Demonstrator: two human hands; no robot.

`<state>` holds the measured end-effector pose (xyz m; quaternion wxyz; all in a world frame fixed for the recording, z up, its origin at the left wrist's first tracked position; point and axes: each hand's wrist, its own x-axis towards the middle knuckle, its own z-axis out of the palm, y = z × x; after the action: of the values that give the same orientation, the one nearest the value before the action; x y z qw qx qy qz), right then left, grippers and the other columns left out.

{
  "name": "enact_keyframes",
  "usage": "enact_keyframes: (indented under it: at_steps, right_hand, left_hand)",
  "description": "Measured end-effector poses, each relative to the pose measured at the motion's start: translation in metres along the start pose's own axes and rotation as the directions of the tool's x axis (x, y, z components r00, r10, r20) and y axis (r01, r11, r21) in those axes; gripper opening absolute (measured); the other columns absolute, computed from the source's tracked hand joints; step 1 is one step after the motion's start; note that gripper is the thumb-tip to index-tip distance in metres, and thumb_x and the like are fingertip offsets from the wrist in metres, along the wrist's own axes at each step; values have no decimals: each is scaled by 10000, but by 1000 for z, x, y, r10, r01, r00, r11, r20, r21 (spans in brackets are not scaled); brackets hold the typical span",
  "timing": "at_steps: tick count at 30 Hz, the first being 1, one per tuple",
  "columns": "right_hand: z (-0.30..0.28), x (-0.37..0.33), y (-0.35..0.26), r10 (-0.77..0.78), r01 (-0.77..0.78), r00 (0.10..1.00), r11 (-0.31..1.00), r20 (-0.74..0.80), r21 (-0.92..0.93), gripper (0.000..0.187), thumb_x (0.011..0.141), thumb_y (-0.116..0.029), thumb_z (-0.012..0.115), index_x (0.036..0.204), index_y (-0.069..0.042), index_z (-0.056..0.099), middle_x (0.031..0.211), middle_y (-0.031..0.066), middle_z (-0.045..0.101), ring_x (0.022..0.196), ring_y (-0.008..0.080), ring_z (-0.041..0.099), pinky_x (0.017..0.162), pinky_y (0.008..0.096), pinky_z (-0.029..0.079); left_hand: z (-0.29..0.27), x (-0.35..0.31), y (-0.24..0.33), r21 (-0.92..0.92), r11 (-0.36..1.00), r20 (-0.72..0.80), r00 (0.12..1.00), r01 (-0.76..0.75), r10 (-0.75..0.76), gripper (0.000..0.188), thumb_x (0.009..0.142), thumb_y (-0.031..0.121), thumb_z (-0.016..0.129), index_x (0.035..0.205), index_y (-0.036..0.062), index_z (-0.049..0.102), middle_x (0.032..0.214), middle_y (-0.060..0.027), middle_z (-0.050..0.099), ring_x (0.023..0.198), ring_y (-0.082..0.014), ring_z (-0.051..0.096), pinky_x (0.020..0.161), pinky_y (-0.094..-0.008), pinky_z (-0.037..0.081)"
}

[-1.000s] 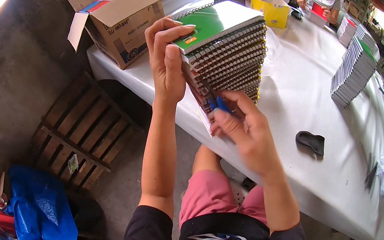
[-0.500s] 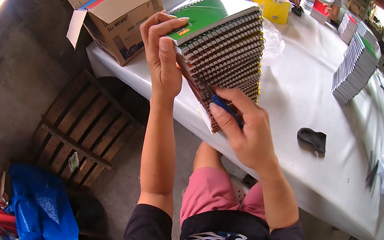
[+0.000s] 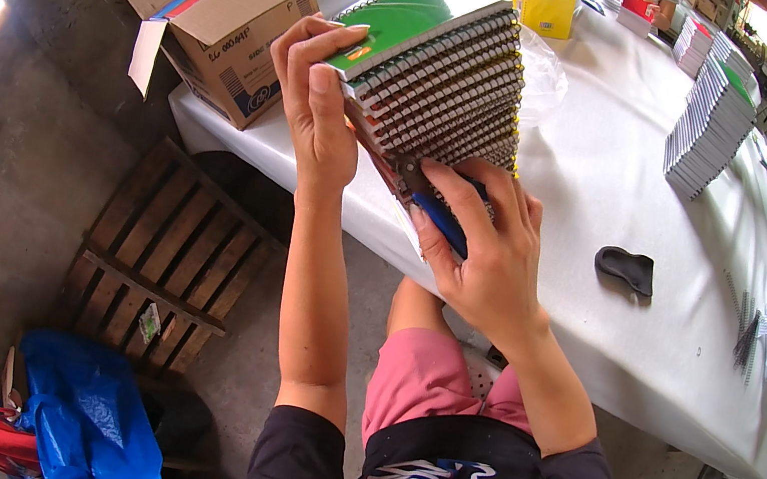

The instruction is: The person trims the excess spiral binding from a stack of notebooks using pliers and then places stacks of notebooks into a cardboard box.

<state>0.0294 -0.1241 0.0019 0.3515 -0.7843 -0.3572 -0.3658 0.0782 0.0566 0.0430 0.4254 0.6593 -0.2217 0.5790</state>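
Note:
A stack of spiral-bound notebooks (image 3: 415, 22) with a green top cover leans at the near edge of the table, its wire coils facing me. My left hand (image 3: 318, 117) grips the stack's upper left corner, fingers over the green cover and thumb along the side. In my right hand (image 3: 494, 248) is a pair of blue-handled pliers (image 3: 439, 224). Their dark metal head lies against the lower left part of the coils, at the ends of the wires. My right fingers hide part of the handles and the lower coils.
White-covered table (image 3: 548, 348); on it an open cardboard box (image 3: 231, 62), yellow box (image 3: 537, 3), clear plastic bag (image 3: 544, 79), another notebook stack (image 3: 705, 136), black curved object (image 3: 624, 270) and loose wire coils (image 3: 747, 341). Wooden pallet (image 3: 168, 254) and blue plastic (image 3: 90, 414) lie lower left.
My right hand has moved slightly up and left, its fingers now reaching further over the coils. The pliers' head has come into clearer sight. My left hand keeps its hold on the stack.

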Motion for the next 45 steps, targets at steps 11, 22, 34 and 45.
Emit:
enact_keyframes:
  at_steps: [11, 22, 34, 45]
  right_hand:
    - [-16, 9, 0, 311, -477, 878, 645, 364, 598, 275, 856, -215, 620, 1095, -84, 584, 901, 125, 605, 794, 303, 611, 673, 369, 476]
    - [5, 2, -1, 32, -32, 999, 999, 18, -4, 312, 808, -264, 649, 1095, -150, 606, 1058, 68, 544, 932, 246, 546, 807, 388, 400]
    - [-8, 4, 4, 328, -596, 802, 481, 499, 643, 281, 874, -228, 606, 1102, -69, 568, 890, 140, 618, 767, 325, 610, 695, 386, 483]
    - [5, -9, 8, 62, -64, 996, 997, 57, 40, 333, 826, -288, 629, 1132, -167, 581, 986, 64, 516, 870, 258, 534, 733, 402, 401]
  left_hand:
    - [10, -3, -8, 20, 998, -95, 993, -65, 67, 524, 986, 450, 286, 1022, 29, 594, 1075, -112, 436, 1086, -217, 408, 987, -354, 293]
    - [9, 0, -18, 26, 999, -129, 991, -24, 28, 546, 993, 459, 257, 1030, 27, 589, 1046, -104, 439, 1062, -211, 417, 976, -346, 292]
    - [10, -1, -13, 18, 998, -108, 992, -56, 58, 531, 991, 449, 269, 1028, 31, 593, 1050, -108, 443, 1064, -215, 417, 977, -345, 295]
    - [8, 0, -17, 18, 1000, -106, 994, -25, 26, 550, 989, 470, 258, 1037, 39, 597, 1056, -107, 440, 1072, -212, 411, 990, -349, 283]
